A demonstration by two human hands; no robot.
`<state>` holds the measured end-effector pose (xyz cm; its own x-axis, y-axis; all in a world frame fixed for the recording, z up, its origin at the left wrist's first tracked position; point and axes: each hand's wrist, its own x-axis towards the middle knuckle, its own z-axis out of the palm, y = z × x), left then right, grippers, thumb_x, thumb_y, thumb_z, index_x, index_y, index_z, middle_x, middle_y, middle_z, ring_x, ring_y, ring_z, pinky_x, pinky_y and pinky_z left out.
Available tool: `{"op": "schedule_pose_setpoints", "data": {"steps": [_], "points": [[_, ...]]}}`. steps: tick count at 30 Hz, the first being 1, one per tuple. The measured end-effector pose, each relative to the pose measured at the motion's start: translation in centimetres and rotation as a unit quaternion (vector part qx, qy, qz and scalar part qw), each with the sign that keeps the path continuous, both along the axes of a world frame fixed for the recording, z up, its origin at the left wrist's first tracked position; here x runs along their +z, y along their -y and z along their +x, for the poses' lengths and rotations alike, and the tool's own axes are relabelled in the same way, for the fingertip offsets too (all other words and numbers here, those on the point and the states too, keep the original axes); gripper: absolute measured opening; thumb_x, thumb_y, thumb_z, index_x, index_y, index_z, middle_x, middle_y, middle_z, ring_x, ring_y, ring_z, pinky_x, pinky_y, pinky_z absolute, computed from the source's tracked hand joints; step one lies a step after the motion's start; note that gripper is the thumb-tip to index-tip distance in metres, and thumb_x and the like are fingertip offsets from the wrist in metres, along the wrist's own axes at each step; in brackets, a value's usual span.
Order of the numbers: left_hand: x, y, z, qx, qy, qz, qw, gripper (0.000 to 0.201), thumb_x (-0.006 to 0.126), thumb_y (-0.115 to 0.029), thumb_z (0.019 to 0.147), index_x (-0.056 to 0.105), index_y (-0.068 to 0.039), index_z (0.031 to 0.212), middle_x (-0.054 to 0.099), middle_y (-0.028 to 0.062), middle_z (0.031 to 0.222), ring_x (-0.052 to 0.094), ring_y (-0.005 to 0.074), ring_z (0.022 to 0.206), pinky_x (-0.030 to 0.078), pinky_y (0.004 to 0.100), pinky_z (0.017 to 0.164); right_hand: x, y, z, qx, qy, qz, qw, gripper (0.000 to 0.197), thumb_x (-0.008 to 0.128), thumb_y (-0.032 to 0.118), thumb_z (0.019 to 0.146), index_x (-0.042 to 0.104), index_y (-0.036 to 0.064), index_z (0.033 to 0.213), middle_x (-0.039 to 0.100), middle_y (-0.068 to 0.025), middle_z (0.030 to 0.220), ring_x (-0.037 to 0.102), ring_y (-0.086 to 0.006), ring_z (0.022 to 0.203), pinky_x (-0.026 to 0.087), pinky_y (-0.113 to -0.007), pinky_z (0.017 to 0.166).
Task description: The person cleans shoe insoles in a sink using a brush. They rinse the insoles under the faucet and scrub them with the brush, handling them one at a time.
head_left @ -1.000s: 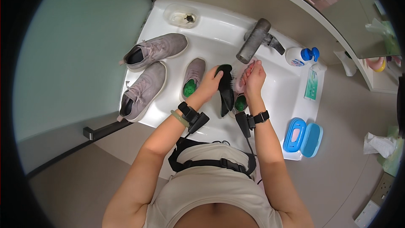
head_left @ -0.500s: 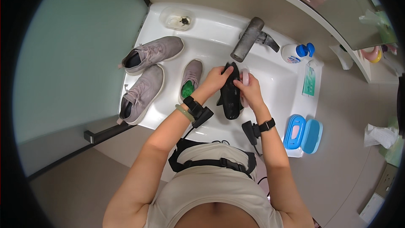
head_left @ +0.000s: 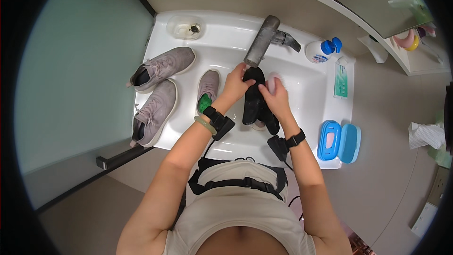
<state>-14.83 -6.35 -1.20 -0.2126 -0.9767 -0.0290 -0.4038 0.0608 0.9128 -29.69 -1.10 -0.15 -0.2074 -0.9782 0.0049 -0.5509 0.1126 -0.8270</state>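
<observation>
Under the faucet (head_left: 262,41), a pair of black shoe insoles is held over the white sink (head_left: 306,99), one insole (head_left: 252,106) partly over the other (head_left: 270,120). Their upper ends lie in my left hand (head_left: 237,82), fingers closed around them just below the spout. My right hand (head_left: 277,98) grips a pale pink scrub brush (head_left: 273,81), its thumb touching the insoles' right edge. A small mauve shoe (head_left: 207,87) with something green inside stands in the basin left of my hands. Part of a pale object shows behind the insoles' lower ends; its kind is hidden.
Two larger mauve sneakers (head_left: 163,68) rest on the left ledge. Behind them sits a clear plastic tub (head_left: 185,28) with a small dark thing in it. On the right are a white pump bottle (head_left: 317,52), a green-white packet (head_left: 341,81) and an open blue soap box (head_left: 329,140).
The insoles have fanned apart at their lower ends, so both now show. My left hand has moved up toward the spout. The brush has tilted in my right hand. The view has shifted slightly.
</observation>
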Motion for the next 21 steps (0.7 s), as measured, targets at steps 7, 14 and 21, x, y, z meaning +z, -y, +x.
{"op": "schedule_pose_setpoints", "data": {"steps": [7,14,21], "points": [[-0.4,-1.6,1.7,0.048,-0.477,0.305,0.823,0.03,0.058,-0.019,0.085,0.049,-0.004,0.109,0.058,0.0054,0.093,0.059,0.0139,0.082,0.048,0.0259,0.071,-0.9,2.8,3.7,-0.056,0.355,0.1,0.928,0.027,0.064,0.012,0.075,0.05,-0.0007,0.094,0.051,-0.0036,0.066,0.045,-0.0089,0.047,0.035,-0.023,0.039],[0.0,-1.2,3.5,0.049,-0.554,0.425,0.714,0.034,0.039,-0.033,0.093,0.047,-0.006,0.113,0.057,0.0075,0.098,0.057,0.0209,0.09,0.049,0.0352,0.079,-1.1,3.6,3.4,-0.056,0.18,-0.021,0.982,0.029,0.044,0.029,0.091,0.052,0.0011,0.095,0.048,0.0004,0.058,0.042,-0.0079,0.041,0.033,-0.023,0.036],[-4.5,-2.1,1.5,-0.073,-0.629,0.484,0.604,0.055,0.021,-0.052,0.091,0.046,-0.009,0.115,0.057,0.0099,0.1,0.06,0.024,0.082,0.052,0.0404,0.066,1.6,4.2,5.6,-0.029,0.456,0.19,0.869,0.019,0.04,0.02,0.091,0.049,0.0048,0.085,0.042,0.0008,0.053,0.035,-0.0077,0.038,0.028,-0.023,0.033]]}}
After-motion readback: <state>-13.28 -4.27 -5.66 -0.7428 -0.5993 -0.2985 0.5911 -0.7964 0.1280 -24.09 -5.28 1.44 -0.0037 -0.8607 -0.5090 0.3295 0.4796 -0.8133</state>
